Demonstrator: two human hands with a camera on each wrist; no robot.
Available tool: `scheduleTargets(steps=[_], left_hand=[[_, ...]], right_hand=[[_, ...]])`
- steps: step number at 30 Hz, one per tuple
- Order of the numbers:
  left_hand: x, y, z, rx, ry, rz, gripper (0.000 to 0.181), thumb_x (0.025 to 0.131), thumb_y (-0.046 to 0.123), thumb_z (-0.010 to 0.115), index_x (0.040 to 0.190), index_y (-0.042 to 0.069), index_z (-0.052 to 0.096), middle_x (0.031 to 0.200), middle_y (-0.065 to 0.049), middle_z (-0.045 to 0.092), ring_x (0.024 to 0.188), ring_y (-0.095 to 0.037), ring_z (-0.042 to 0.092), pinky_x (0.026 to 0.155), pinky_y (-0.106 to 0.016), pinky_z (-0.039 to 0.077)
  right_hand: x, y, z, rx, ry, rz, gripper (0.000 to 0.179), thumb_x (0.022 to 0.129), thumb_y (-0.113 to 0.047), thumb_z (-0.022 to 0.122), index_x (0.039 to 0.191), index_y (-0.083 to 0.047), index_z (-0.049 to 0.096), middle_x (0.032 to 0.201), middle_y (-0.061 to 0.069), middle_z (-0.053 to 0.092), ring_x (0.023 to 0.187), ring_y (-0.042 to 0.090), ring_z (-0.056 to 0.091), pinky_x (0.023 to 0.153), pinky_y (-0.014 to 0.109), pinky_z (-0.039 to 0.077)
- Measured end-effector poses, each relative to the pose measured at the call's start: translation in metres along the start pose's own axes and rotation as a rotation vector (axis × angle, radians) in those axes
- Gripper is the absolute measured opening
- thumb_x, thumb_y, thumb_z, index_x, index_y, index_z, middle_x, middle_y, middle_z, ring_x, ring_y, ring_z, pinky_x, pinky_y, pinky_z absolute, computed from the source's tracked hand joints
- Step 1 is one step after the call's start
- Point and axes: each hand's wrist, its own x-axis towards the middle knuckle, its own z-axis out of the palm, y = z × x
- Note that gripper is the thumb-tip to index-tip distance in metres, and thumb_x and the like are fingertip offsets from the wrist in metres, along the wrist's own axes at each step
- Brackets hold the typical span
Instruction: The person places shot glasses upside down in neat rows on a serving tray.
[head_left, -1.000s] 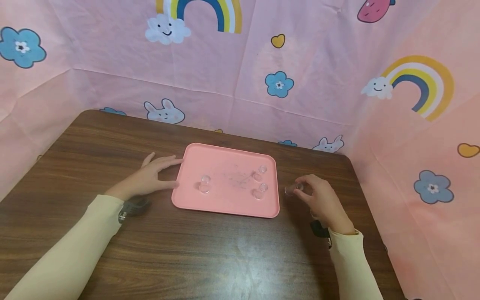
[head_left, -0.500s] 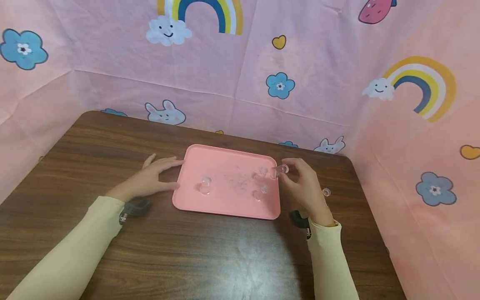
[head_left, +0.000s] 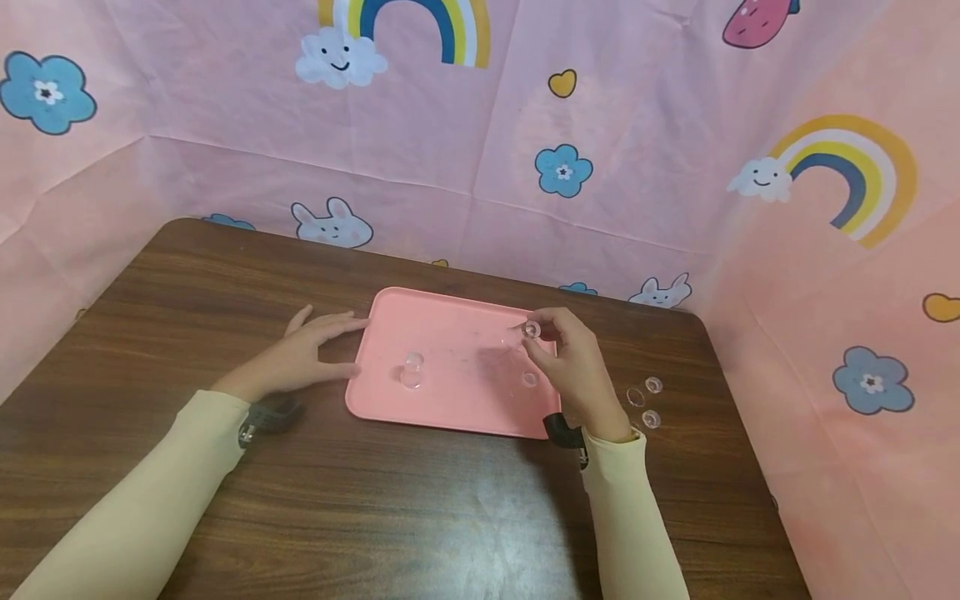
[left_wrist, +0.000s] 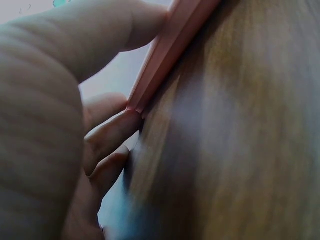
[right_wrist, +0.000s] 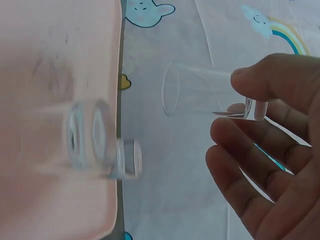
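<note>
My right hand [head_left: 573,358] pinches a clear shot glass [head_left: 531,330] by its thick base, mouth down, above the right part of a pink tray [head_left: 450,325]. The right wrist view shows the thumb [right_wrist: 265,75] on that base. Two upturned glasses stand below, one nearer shot glass [right_wrist: 90,135] and a further shot glass [right_wrist: 131,159]. Another upturned shot glass [head_left: 412,372] sits at the tray's left. My left hand [head_left: 296,354] touches the tray's left rim with thumb and fingertips, fingers extended, as the left wrist view also shows.
Right of the tray, partly behind my right forearm, a clear glass [head_left: 653,386] and another glass [head_left: 651,419] stand upturned on the brown wooden table [head_left: 360,517]. A pink patterned cloth [head_left: 420,192] hangs behind the table and along its sides.
My right hand has lifted the shot glass from the table right of the tray and carried it left over the tray. The left hand has stayed at the tray's rim.
</note>
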Motion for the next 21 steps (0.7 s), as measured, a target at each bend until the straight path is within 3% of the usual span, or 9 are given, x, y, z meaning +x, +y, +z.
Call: scheduleTargets(steps=[14,21], left_hand=[[-0.002,0.0,-0.002,-0.004,-0.002,-0.008,0.08,0.089,0.052,0.077,0.155,0.017,0.048,0.162,-0.015,0.042,0.154,-0.038,0.029,0.125,-0.058,-0.012],[0.0,0.0,-0.001,0.005,-0.004,-0.004,0.08,0.089,0.053,0.077,0.155,0.018,0.049,0.161,-0.013,0.044,0.154,-0.038,0.029,0.125,-0.06,-0.012]], right_hand=[[0.014,-0.015,0.028,0.025,-0.049,-0.067,0.03,0.092,-0.004,0.077,0.12,-0.002,0.067,0.11,0.007,0.068,0.101,0.023,0.068,0.091,0.047,0.058],[0.022,-0.02,0.042,0.031,-0.059,-0.139,0.027,0.09,0.0,0.077,0.116,0.0,0.068,0.103,0.008,0.071,0.094,0.024,0.071,0.09,0.045,0.06]])
